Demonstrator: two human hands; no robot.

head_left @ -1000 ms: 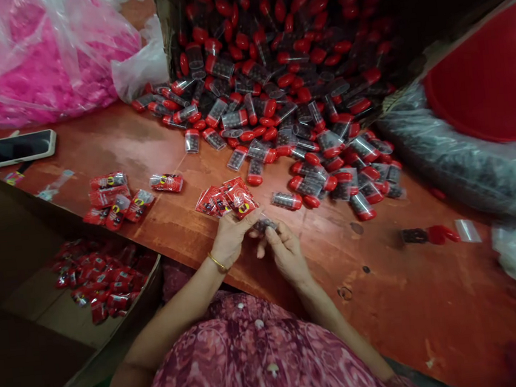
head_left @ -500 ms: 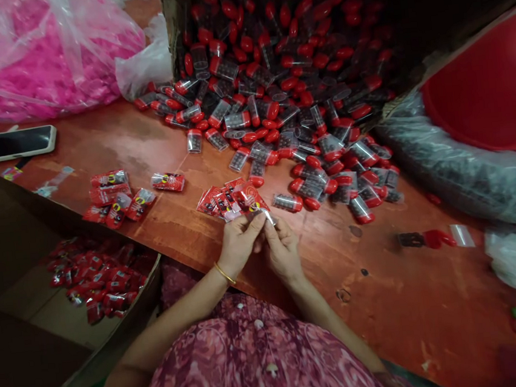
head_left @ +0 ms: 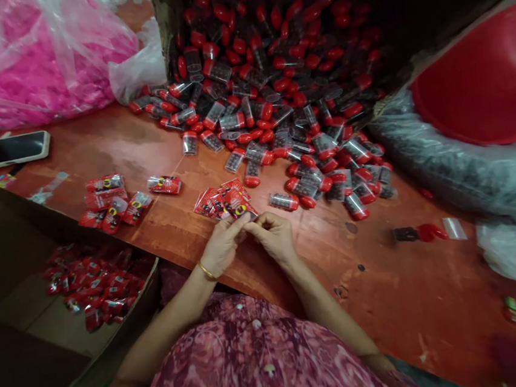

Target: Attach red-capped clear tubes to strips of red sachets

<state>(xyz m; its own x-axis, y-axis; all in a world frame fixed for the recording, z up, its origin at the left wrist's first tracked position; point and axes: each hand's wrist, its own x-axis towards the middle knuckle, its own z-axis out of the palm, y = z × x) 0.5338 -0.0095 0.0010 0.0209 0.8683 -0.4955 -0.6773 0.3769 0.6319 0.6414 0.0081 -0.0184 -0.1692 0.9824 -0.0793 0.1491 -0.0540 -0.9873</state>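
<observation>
Near the table edge, my left hand [head_left: 221, 246] is closed, thumb on top, on the near end of a red printed wrapper [head_left: 240, 207] with a yellow oval. My right hand [head_left: 275, 235] pinches the same end with thumb and curled forefinger, its fingertips meeting the left thumb. What lies beneath the fingertips is hidden. Just beyond and left of the hands is a fanned pile of flat red printed wrappers [head_left: 208, 202]. To the right of that pile lies a clear container with a red cap [head_left: 284, 201], dark inside.
Many red-capped containers [head_left: 256, 127] spill from a large carton. Wrapped red packs [head_left: 114, 213] lie left; more fill an open box [head_left: 97, 282] below the edge. A phone [head_left: 6, 149], a pink-filled bag [head_left: 35, 63], a red tub [head_left: 479, 81] and a grey bag [head_left: 462, 180] stand around.
Both hands have shifted slightly left. The right hand's fingers have turned inward into a pinch over the wrapper's end. The whole view has moved a little; the surrounding piles look the same.
</observation>
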